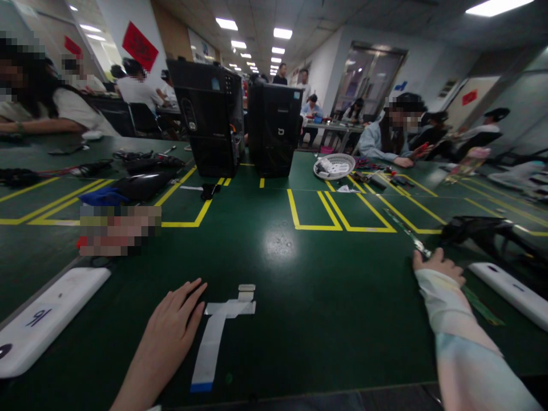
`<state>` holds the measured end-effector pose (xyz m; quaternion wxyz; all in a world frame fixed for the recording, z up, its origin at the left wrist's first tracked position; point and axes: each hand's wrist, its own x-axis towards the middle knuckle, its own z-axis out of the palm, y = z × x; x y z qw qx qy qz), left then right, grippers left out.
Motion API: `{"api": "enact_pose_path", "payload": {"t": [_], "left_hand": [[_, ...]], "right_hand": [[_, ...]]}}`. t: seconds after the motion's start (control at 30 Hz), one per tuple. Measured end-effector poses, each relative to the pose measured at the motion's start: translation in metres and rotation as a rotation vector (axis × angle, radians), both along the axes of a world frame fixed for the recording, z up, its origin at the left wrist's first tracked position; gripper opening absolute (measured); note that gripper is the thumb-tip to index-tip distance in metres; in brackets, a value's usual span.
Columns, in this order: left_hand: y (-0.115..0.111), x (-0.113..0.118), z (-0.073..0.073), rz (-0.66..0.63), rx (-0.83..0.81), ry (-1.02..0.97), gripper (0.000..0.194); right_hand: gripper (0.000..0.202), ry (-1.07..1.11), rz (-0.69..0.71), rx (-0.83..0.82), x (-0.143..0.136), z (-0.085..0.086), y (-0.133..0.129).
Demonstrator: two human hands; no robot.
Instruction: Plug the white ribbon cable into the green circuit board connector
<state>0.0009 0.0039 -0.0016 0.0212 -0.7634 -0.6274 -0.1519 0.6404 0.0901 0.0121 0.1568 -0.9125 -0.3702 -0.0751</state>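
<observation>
The room is dim, lit from overhead by white rectangular ceiling lights [226,24] that burn out to blank white. A soft, pale patch of glare shines mid-surface on the dark green tabletop [334,297]. The black computer towers [274,134] sink into shadow — little detail survives. Wide-angle distortion stretches the edges — the right hand [440,266] seems slightly blurred, perhaps by motion. Blocky pixelation hides a patch at left.
</observation>
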Motion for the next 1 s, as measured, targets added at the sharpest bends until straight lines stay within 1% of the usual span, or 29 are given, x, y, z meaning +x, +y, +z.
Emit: {"api": "enact_pose_path", "payload": {"t": [0.17,0.27,0.4,0.5,0.6,0.73,0.8,0.83,0.87,0.93,1.0], "left_hand": [[0.000,0.000,0.000,0.009,0.001,-0.009,0.053],[0.001,0.000,0.000,0.002,-0.006,0.000,0.053],[0.001,0.000,0.000,-0.008,-0.001,0.003,0.054],[0.001,0.000,-0.001,-0.003,-0.008,0.010,0.054],[0.000,0.001,-0.001,0.007,-0.007,0.009,0.054],[-0.001,0.000,0.000,0.011,-0.014,-0.005,0.054],[-0.001,0.000,0.000,0.012,-0.029,-0.005,0.054],[-0.001,0.000,0.000,0.013,-0.033,-0.006,0.054],[-0.001,-0.001,0.000,0.013,-0.032,-0.008,0.054],[-0.001,0.000,0.001,0.010,-0.016,-0.013,0.053],[-0.001,0.000,0.002,-0.002,0.009,-0.015,0.053]], "right_hand": [[0.093,0.028,0.021,-0.070,0.006,-0.001,0.002],[0.091,0.030,0.039,-0.094,0.007,-0.002,0.002],[0.085,-0.029,0.135,-0.132,0.002,-0.005,-0.007],[0.080,-0.058,0.239,-0.157,-0.003,-0.012,-0.021],[0.075,-0.137,0.417,-0.143,-0.005,-0.024,-0.042],[0.066,-0.239,0.695,-0.026,-0.008,-0.035,-0.076],[0.061,-0.259,0.779,0.039,-0.012,-0.036,-0.093],[0.059,-0.268,0.778,0.069,-0.013,-0.035,-0.100],[0.059,-0.279,0.745,0.094,-0.013,-0.034,-0.108],[0.060,-0.308,0.608,0.129,-0.006,-0.035,-0.121],[0.065,-0.324,0.505,0.126,0.011,-0.039,-0.132]]}}
